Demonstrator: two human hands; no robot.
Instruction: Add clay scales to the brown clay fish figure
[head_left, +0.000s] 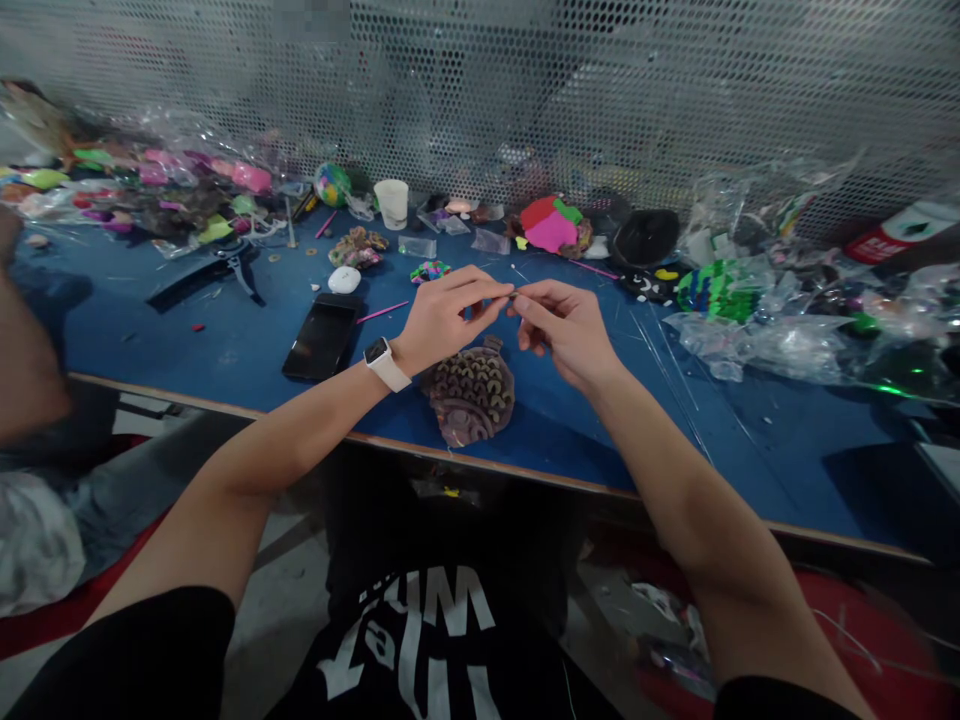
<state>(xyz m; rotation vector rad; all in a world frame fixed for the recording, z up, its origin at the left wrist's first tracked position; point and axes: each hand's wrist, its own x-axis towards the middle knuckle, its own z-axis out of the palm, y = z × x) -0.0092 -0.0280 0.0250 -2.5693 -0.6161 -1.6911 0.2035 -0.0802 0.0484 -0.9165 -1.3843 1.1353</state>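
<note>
Beyond the black shirt (405,660) nearest us, we see the left hand (451,312) and right hand (568,328) pinching a tiny dark piece (514,295) above the blue table (581,430), near the brown scaled figure (474,392); uneven finger pressure could deform or drop it.

We get passing room on the blue counter (574,415) between the clay piece (472,395) and right forearm (679,475), more right of that forearm. Left, phone (321,340) and purple stick (383,312) block us; farther left, pliers (238,270). Plastic bags (784,342) jam the right; cup (391,206) and red-pink lump (553,226) stand before the perforated panel (480,110).
</note>
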